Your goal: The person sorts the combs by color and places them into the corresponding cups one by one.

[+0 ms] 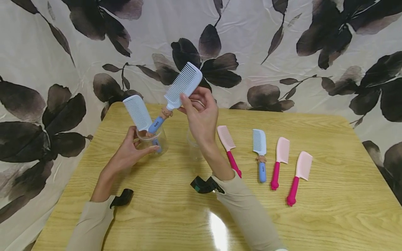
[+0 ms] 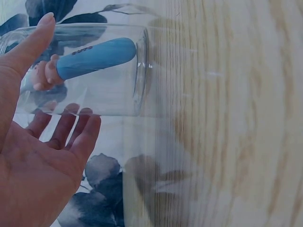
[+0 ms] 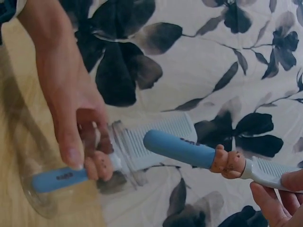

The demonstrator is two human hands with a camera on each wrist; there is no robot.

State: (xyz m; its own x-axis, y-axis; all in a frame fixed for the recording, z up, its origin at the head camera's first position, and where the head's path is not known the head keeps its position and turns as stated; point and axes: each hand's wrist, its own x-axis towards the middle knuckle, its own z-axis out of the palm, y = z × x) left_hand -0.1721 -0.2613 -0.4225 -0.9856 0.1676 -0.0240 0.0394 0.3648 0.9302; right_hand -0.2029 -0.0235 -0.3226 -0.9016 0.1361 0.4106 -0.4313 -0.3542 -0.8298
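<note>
My left hand [image 1: 130,150] holds a clear cup [image 1: 163,143] round its side, thumb in front and fingers behind. Inside that cup stands a blue comb [image 1: 138,111], handle down and teeth end above the rim; its blue handle [image 2: 97,59] shows through the wall in the left wrist view. Pinched by the head in my right hand [image 1: 202,113], a second blue comb [image 1: 183,85] slants over the cup, its handle pointing down to the left. A brown bear-like figure [image 3: 227,161] sits between the handle and head of this held comb.
Right of the hands lie a third blue comb [image 1: 262,172] and pink combs [image 1: 224,136], [image 1: 283,150], [image 1: 304,165] on the wooden table [image 1: 157,216]. Another clear cup [image 1: 193,148] is partly hidden by my right wrist. Floral cloth [image 1: 267,45] hangs behind.
</note>
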